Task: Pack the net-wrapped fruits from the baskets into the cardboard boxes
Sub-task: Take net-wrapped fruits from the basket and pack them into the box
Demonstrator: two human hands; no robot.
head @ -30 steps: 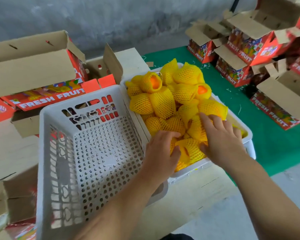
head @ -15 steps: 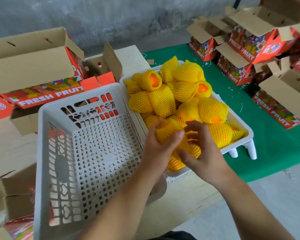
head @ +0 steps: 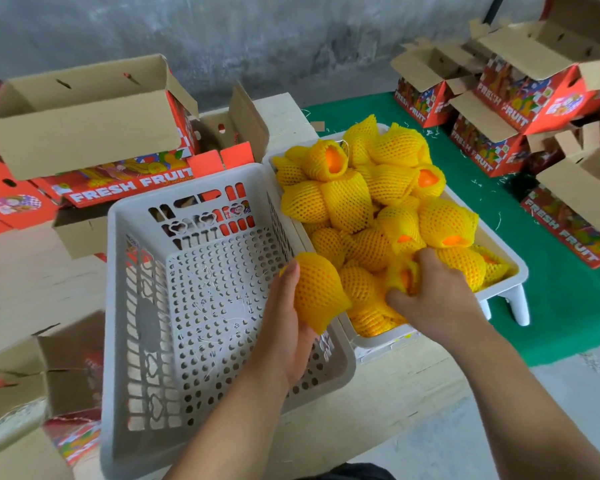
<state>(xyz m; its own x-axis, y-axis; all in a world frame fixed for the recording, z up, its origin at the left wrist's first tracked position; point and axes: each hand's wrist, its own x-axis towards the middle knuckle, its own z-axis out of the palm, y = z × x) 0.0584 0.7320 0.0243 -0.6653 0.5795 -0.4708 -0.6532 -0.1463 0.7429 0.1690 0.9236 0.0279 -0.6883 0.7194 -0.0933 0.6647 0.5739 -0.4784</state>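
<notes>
While one net-wrapped fruit sits cupped in the left hand — fingers curled up under it, thumb along its far side — the picking step looks half done, since the right hand is only now closing on a second fruit. That held fruit hangs just above the near rim where the two baskets meet, clear of the heap. The right hand's fingers are bent round the yellow netting of its fruit, which lies in the near part of the full basket, touching its neighbours; whether the hold is firm enough to lift I cannot tell, as the knuckles hide the contact.

Beyond and to the right of that grip the heap of wrapped fruits fills the basket to above its rim. Left of the left hand's grip lies the empty basket, its perforated floor bare.

Further out from the left hand, an open cardboard box printed FRESH FRUIT stands at the far side of the empty basket, with another box nearer; more boxes stand well apart beyond the right hand, on green cloth.

By my judgement, the next move calls for lifting the second fruit free without dragging its neighbours over the rim — then carrying both across the empty basket to a box.
</notes>
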